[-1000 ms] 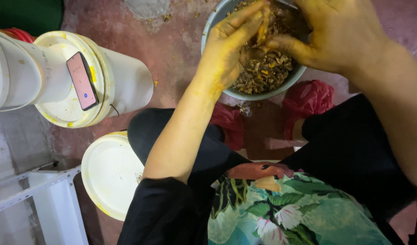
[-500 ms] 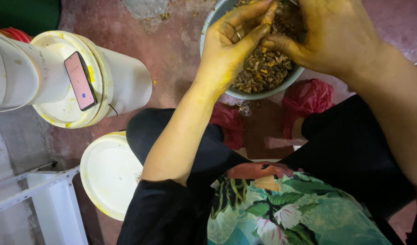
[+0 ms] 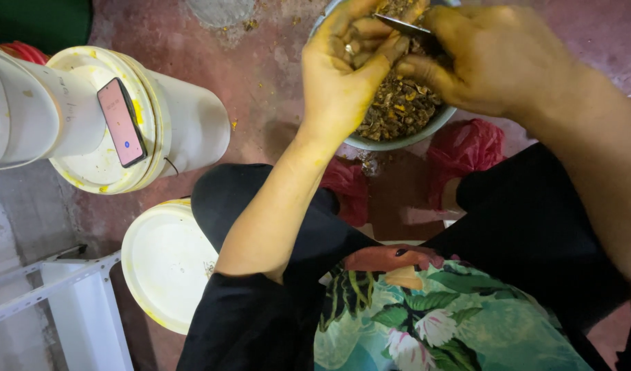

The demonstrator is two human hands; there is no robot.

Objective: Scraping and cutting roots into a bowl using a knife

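Both hands [image 3: 425, 62] pinch scraps [image 3: 398, 103] above bowl [image 3: 391, 143]

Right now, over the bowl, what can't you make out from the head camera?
- Small piece in the left hand: curled fingers hide it, head view.
- Knife handle: buried in the right hand.
- Bowl far rim: cut off by the top edge.
- Bowl's contents: brown scraps, too small to identify.
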